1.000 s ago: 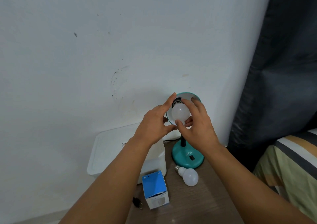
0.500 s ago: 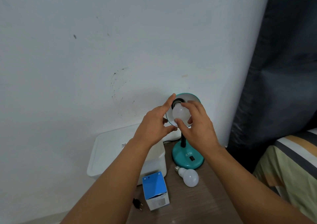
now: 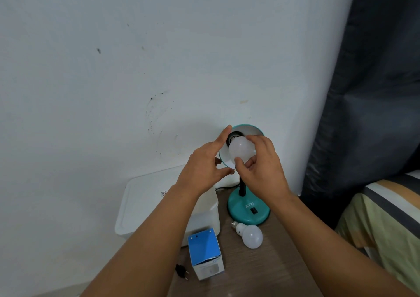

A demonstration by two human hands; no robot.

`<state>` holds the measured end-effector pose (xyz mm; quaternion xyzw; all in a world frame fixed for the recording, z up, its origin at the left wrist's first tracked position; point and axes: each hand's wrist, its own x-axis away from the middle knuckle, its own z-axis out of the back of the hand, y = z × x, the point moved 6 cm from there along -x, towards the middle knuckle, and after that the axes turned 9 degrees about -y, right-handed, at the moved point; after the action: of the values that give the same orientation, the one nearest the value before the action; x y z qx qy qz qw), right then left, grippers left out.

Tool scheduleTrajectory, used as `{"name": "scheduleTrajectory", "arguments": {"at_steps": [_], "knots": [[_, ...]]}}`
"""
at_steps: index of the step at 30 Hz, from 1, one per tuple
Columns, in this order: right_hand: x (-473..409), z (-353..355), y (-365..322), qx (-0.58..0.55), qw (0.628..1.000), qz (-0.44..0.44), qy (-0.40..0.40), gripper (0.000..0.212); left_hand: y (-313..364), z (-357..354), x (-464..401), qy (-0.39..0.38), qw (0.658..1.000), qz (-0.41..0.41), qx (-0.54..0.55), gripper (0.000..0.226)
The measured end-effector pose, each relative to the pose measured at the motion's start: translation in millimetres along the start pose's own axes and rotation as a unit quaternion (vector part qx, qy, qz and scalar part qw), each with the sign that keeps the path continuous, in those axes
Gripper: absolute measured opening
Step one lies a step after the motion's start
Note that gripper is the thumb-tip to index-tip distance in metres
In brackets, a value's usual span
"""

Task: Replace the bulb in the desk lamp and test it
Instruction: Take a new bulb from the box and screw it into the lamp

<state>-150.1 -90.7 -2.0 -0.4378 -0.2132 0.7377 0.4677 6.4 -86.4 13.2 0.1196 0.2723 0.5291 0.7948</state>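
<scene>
A scuffed white wall (image 3: 136, 69) backs a brown wood-grain surface (image 3: 261, 269), with a dark curtain (image 3: 375, 92) and a striped bed (image 3: 386, 217) to the right. On the surface stands a teal desk lamp (image 3: 248, 210) with a black neck. The right hand (image 3: 261, 167) pinches the frosted white bulb (image 3: 241, 149) seated at the black socket inside the shade, thumb below and fingers over it. The left hand (image 3: 204, 165) is spread, its forefinger along the shade's rim, thumb just under it. A second white bulb (image 3: 250, 235) lies near the lamp base, beside a blue and white carton (image 3: 205, 255), a black plug (image 3: 181, 271) and a white plastic box (image 3: 145, 196).
</scene>
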Motion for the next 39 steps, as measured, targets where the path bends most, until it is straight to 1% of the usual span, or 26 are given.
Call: {"name": "scheduleTrajectory", "arguments": {"at_steps": [3, 6, 9, 11, 14, 16, 19, 21, 25, 31, 33, 35, 37, 39], "knots": [[0, -1, 4, -0.043, 0.999, -0.016, 0.015, 0.052, 0, 0, 1, -0.001, 1.0, 0.001, -0.006, 0.103], [2, -5, 4, -0.035, 0.999, 0.02, -0.014, 0.056, 3, 1, 1, 0.002, 1.0, -0.002, -0.006, 0.101], [3, -8, 6, -0.023, 0.999, 0.021, -0.035, 0.06, 3, 1, 1, 0.002, 1.0, 0.0, -0.003, 0.099], [3, -6, 4, -0.025, 0.999, 0.019, -0.023, 0.057, 2, 0, 1, 0.001, 1.0, -0.001, -0.007, 0.099], [1, 0, 3, -0.041, 0.999, -0.013, 0.017, 0.05, 1, -1, 2, -0.002, 1.0, 0.005, -0.016, 0.102], [2, 0, 2, -0.045, 0.999, -0.017, 0.022, 0.051, 1, 0, 2, -0.003, 1.0, 0.009, -0.02, 0.103], [5, -3, -2, -0.018, 1.0, 0.022, -0.006, 0.052, 2, 0, 1, -0.005, 1.0, 0.011, -0.021, 0.103], [4, -5, -2, -0.005, 0.999, 0.031, -0.023, 0.05, 2, 0, 1, -0.007, 1.0, 0.012, -0.019, 0.102], [2, -8, -3, -0.01, 0.998, 0.039, -0.05, 0.063, 1, -1, 1, -0.004, 1.0, 0.012, -0.016, 0.101], [0, -3, -1, -0.017, 1.0, -0.018, -0.005, 0.055, 3, 0, 2, -0.002, 1.0, 0.009, -0.029, 0.102], [1, -3, -1, -0.019, 1.0, -0.011, -0.006, 0.058, 3, 0, 2, -0.001, 0.999, 0.011, -0.031, 0.101], [1, -4, -4, -0.008, 1.0, 0.015, -0.016, 0.061, 4, 1, 2, -0.004, 0.999, 0.016, -0.029, 0.101], [1, -5, -5, 0.024, 0.999, 0.026, -0.024, 0.058, 3, 1, 3, -0.006, 1.0, 0.015, -0.021, 0.101], [0, -4, -3, 0.035, 0.999, 0.011, -0.014, 0.053, 2, 0, 2, -0.007, 1.0, 0.016, -0.014, 0.101]]}}
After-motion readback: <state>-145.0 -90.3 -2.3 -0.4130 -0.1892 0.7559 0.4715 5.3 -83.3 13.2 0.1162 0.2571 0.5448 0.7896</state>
